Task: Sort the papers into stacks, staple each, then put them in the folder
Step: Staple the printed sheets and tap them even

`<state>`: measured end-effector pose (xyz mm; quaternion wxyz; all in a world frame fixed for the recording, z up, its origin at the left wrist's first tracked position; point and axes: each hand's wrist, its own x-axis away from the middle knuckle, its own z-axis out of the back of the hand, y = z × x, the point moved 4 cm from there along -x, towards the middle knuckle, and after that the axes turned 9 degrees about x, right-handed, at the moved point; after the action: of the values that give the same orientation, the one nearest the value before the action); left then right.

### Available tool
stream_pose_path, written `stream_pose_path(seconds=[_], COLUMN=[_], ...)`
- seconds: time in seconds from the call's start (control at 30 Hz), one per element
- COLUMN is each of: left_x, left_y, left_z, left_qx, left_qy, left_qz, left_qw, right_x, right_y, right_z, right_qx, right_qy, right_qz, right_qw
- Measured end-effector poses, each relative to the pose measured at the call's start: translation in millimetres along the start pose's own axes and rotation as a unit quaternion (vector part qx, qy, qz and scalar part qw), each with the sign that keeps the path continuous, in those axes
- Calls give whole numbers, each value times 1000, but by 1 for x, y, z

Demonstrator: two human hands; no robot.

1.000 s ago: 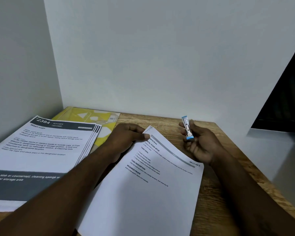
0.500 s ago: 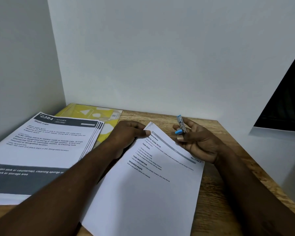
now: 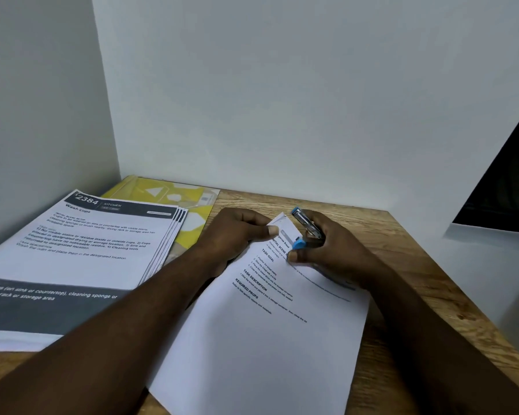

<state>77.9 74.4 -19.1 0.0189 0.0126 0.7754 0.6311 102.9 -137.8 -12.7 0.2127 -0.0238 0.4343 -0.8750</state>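
- Right hand point(image 3: 333, 253) has its fingers curled round a small stapler point(image 3: 307, 232) with blue ends, at about one o'clock from the middle of the table point(image 3: 417, 265). Its mouth points toward ten o'clock, at the top corner of the middle stack point(image 3: 267, 339).
- Left hand point(image 3: 237, 235) pinches that same corner between thumb and fingers, from the nine o'clock side. Whether the corner already sits inside the stapler's mouth cannot be told.
- The middle stack lies flat and slantwise on the table, running from the hands down toward six o'clock.
- A second stack point(image 3: 81, 244), fanned slightly at its edge, lies at nine o'clock. It partly covers a yellow folder point(image 3: 192, 217) at eleven o'clock.
- Handling, as a judgement:
  - The sheets are light, thin and limp, and slide easily over one another. A pinch close to the corner should keep the edges aligned while the staple goes in.
  - Gripping far from the corner would let the sheets fan or bow.
  - The stapler looks small, rigid and light. It is best held along its length, with the thumb under and the fingers over, so that a squeeze closes it squarely.
  - A skewed squeeze may bend the staple or miss the lower sheets.
  - The folder looks thin and smooth, so stapled sets should slip in most easily edge first.
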Motion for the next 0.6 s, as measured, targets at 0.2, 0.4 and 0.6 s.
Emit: stream_pose_path(seconds=[0.2, 0.4, 0.6], left_x=[1, 1, 1], left_y=[-2, -2, 0], left_z=[-4, -7, -7], left_qx=[-6, -56, -73], left_qy=[0, -2, 3], left_qz=[-13, -46, -66], left_qw=[1000, 997, 995], right_x=[3, 1, -1], right_y=[-15, -18, -15], right_z=[0, -1, 1], right_qx=[100, 135, 131], right_qy=[33, 99, 124], right_qz=[33, 59, 73], right_qw=[994, 984, 981])
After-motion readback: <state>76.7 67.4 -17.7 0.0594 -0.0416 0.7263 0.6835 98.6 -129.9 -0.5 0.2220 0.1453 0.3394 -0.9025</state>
